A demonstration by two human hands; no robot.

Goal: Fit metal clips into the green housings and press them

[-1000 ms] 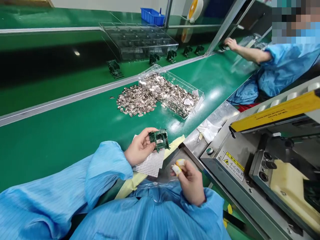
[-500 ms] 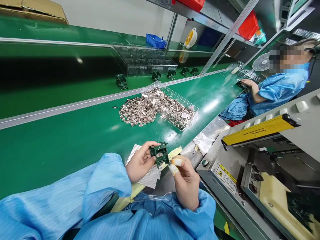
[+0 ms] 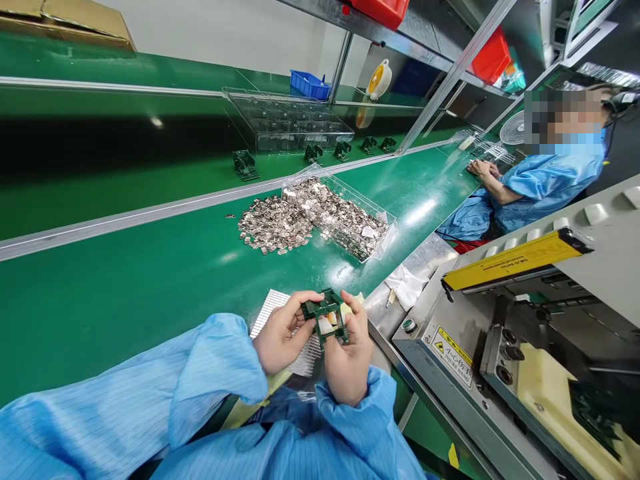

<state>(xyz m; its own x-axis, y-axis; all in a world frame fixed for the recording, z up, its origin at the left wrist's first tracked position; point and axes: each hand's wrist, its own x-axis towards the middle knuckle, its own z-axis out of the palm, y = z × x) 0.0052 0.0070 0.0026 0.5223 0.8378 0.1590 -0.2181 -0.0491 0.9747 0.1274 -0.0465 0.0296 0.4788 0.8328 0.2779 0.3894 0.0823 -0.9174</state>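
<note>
A small dark green frame-shaped part (image 3: pixel 327 317) is held between both hands just above the near edge of the green belt. My left hand (image 3: pixel 283 330) grips its left side with curled fingers. My right hand (image 3: pixel 347 357) closes on its right and lower side, a taped fingertip showing through the frame's opening. Under the hands lies a white sheet of small gridded pieces (image 3: pixel 287 333). Both sleeves are light blue.
A heap of small shiny metal pieces (image 3: pixel 273 223) spills from a clear tray (image 3: pixel 345 217) on the belt. More green parts (image 3: pixel 245 163) and a clear compartment tray (image 3: pixel 287 120) stand behind. A grey press machine (image 3: pixel 525 333) fills the right. Another person (image 3: pixel 545 183) works further along.
My right hand has moved up and taken hold of the green part, which the left hand alone held before. The view tilted up earlier and holds steady now.
</note>
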